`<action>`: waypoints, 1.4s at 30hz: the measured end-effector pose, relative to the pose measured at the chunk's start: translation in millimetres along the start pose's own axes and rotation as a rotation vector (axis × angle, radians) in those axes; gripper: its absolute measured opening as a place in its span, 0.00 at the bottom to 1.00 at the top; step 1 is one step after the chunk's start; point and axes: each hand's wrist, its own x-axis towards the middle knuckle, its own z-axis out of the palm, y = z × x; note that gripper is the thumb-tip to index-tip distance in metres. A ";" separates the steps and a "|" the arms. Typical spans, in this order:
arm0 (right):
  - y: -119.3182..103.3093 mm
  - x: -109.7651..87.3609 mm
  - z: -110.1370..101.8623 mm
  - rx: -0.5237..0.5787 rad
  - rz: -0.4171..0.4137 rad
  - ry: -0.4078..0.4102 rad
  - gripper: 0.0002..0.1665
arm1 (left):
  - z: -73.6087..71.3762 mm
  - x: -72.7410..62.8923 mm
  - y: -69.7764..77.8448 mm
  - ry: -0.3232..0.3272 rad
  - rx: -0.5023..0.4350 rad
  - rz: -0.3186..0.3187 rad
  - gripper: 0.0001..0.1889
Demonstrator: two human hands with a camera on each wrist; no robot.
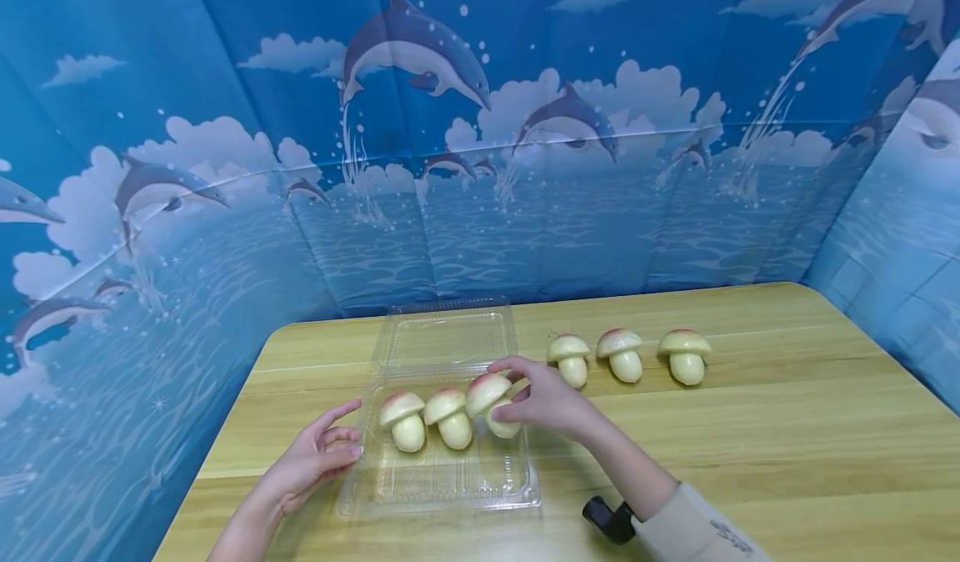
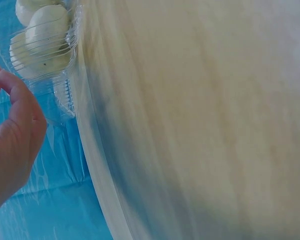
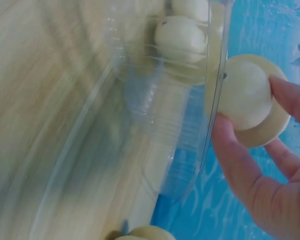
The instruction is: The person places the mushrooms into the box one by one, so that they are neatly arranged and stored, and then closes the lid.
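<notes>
The right hand (image 1: 543, 402), nearer, pinches one mushroom (image 1: 486, 395) at its nine o'clock, over the clear container (image 1: 405, 483); its cap points to eleven, its stem to five. The left hand (image 1: 311, 459), fingers loosely apart, is beside the container's nine o'clock edge; contact I cannot tell. The mushroom looks cream, smooth, reddish on top. Two similar mushrooms (image 1: 408, 433) lie inside, toward nine.

Soft, even light is filling the head view, glare is paling the near tabletop (image 1: 750, 462), and highlights are glinting on the clear box (image 1: 420, 483); both wrist views are looking dimmer, hazier, softly shadowed.
</notes>
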 end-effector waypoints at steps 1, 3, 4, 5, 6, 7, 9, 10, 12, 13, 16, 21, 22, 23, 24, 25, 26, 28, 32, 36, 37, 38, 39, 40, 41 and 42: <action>-0.9 0.5 1.2 -0.021 0.001 0.007 0.34 | -0.1 0.1 -0.2 -0.001 0.000 0.001 0.41; -2.8 1.2 3.6 -0.056 0.004 0.019 0.34 | -0.3 0.2 -0.6 -0.002 -0.001 0.002 0.41; -3.6 1.5 4.7 -0.074 0.001 0.025 0.34 | -0.3 0.2 -0.8 -0.003 -0.003 0.001 0.41; -4.2 1.9 5.9 -0.087 0.002 0.030 0.34 | -0.4 0.3 -0.9 -0.002 -0.004 0.000 0.41; -4.8 2.2 6.9 -0.102 0.001 0.034 0.34 | -0.4 0.3 -1.0 -0.002 -0.005 0.000 0.41; -5.1 2.7 8.0 -0.111 0.003 0.037 0.34 | -0.5 0.3 -1.0 -0.002 -0.006 -0.001 0.41; -5.5 3.2 9.7 -0.130 0.000 0.044 0.34 | -0.6 0.4 -1.1 -0.002 -0.007 -0.001 0.41; -5.7 3.3 10.5 -0.136 -0.003 0.046 0.34 | -0.7 0.4 -1.2 -0.001 -0.008 -0.002 0.41; -5.5 3.8 11.9 -0.150 -0.012 0.049 0.33 | -0.9 0.5 -1.2 -0.001 -0.010 -0.001 0.41; -5.3 4.0 12.5 -0.154 -0.016 0.050 0.33 | -0.9 0.6 -1.3 -0.001 -0.010 0.000 0.41; -4.8 4.2 13.9 -0.183 -0.034 0.054 0.32 | -0.8 0.7 -1.5 -0.001 -0.009 0.002 0.41; -3.9 3.8 15.8 -0.218 -0.050 0.063 0.33 | -0.8 0.5 -1.5 -0.006 -0.008 0.006 0.41; -3.4 4.0 16.2 -0.223 -0.054 0.067 0.33 | -0.8 0.4 -1.5 -0.007 -0.008 0.007 0.41; -3.1 3.8 16.7 -0.228 -0.057 0.070 0.33 | -0.8 0.3 -1.4 -0.007 -0.009 0.008 0.41; -2.9 3.6 17.1 -0.232 -0.059 0.074 0.33 | -0.6 0.2 -1.2 -0.007 -0.010 0.007 0.41; -2.6 3.3 17.8 -0.235 -0.065 0.078 0.33 | -0.4 0.1 -1.0 -0.006 -0.009 0.007 0.41; -2.4 2.9 18.6 -0.240 -0.073 0.079 0.33 | -0.1 0.0 -0.8 -0.005 -0.009 0.007 0.41; -1.8 2.4 20.7 -0.265 -0.096 0.083 0.32 | 0.4 -0.3 -0.3 -0.002 -0.009 0.005 0.41; -0.3 1.5 25.9 -0.322 -0.150 0.093 0.30 | 1.0 -0.7 0.1 0.000 -0.007 0.005 0.41; 2.6 1.6 31.0 -0.360 -0.178 0.135 0.30 | 0.9 -1.2 -0.3 -0.003 -0.008 0.005 0.41; 3.5 1.8 32.2 -0.370 -0.182 0.149 0.30 | 0.9 -1.4 -0.3 -0.003 -0.008 0.004 0.41; 4.1 1.9 33.4 -0.385 -0.187 0.164 0.30 | 0.9 -1.5 -0.4 -0.003 -0.009 0.004 0.41; 4.7 2.1 34.6 -0.400 -0.188 0.178 0.30 | 0.9 -1.7 -0.4 -0.003 -0.010 0.003 0.41; 5.3 2.3 35.9 -0.416 -0.190 0.193 0.31 | 1.0 -1.9 -0.4 -0.003 -0.010 0.003 0.41; 6.0 2.4 37.2 -0.434 -0.199 0.209 0.31 | 1.1 -2.0 -0.5 -0.003 -0.011 0.002 0.41; 6.3 2.5 38.5 -0.448 -0.203 0.225 0.31 | 1.2 -2.2 -0.5 -0.003 -0.011 0.002 0.41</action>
